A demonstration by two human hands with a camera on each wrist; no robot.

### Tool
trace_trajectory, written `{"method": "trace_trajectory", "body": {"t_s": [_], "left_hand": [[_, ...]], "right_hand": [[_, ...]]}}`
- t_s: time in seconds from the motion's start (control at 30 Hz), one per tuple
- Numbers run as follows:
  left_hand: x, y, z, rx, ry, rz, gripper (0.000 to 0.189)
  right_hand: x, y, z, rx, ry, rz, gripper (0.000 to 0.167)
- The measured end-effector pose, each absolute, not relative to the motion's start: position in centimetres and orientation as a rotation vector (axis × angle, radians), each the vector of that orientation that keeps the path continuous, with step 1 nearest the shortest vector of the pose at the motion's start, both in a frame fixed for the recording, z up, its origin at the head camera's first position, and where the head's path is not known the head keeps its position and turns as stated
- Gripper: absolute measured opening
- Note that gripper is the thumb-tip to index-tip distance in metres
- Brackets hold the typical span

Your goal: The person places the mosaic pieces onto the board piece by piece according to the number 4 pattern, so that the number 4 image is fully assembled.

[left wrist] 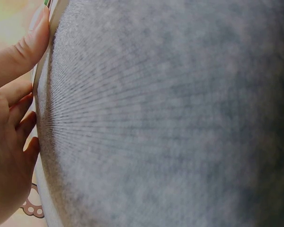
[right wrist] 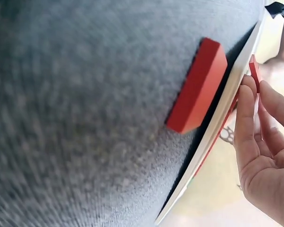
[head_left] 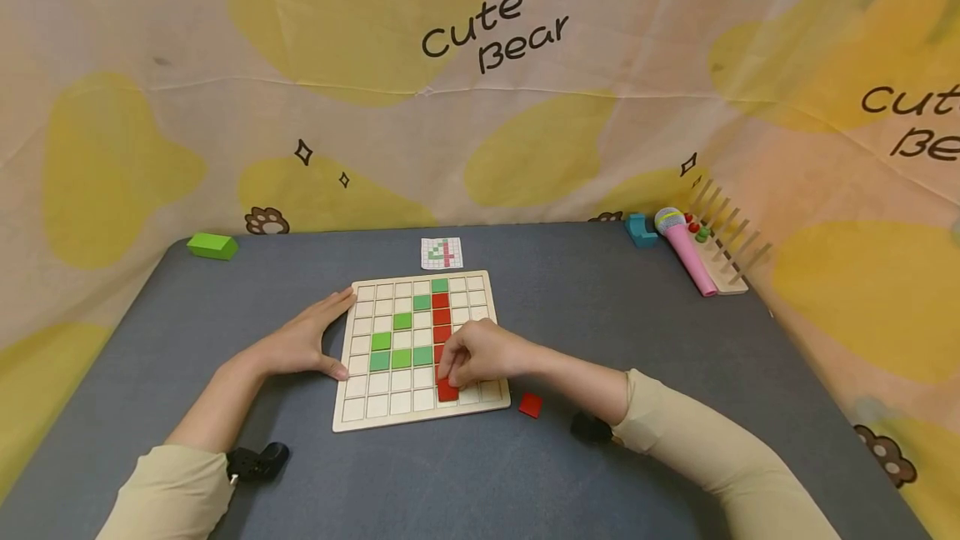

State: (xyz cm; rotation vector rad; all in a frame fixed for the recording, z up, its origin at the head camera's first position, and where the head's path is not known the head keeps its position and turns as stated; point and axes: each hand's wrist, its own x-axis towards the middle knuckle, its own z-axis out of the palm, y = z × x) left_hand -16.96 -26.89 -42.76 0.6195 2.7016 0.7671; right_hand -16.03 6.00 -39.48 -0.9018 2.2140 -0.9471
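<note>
A pale wooden grid board (head_left: pixel 378 407) lies on the table in the head view. Green square tiles (head_left: pixel 402 321) form a bent shape on it, beside a column of red tiles (head_left: pixel 441 317). My right hand (head_left: pixel 483 354) pinches a red square tile (head_left: pixel 448 392) between thumb and fingers, low over the board at the bottom of that column. In the right wrist view this tile (right wrist: pixel 254 73) stands tilted above the board. At the board's left edge my left hand (head_left: pixel 296 344) rests, fingers extended and thumb apart, touching the rim.
A loose red tile (head_left: pixel 530 405) lies right of the board. Behind the board is a small pattern card (head_left: pixel 442 253). A green block (head_left: pixel 213 246) sits at far left. A blue block (head_left: pixel 641 230), pink toy microphone (head_left: pixel 688 255) and pegged wooden stand (head_left: pixel 731 277) are at back right.
</note>
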Motion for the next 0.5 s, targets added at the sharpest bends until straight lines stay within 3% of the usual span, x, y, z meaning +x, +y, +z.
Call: {"method": "trace_trajectory", "body": {"t_s": [0.5], "left_hand": [[-16.95,-26.91,-42.81,0.626,2.702,0.764,0.125]], "right_hand": [[-15.46,5.78,-39.69,-0.948,2.28,-0.905,0.007]]}}
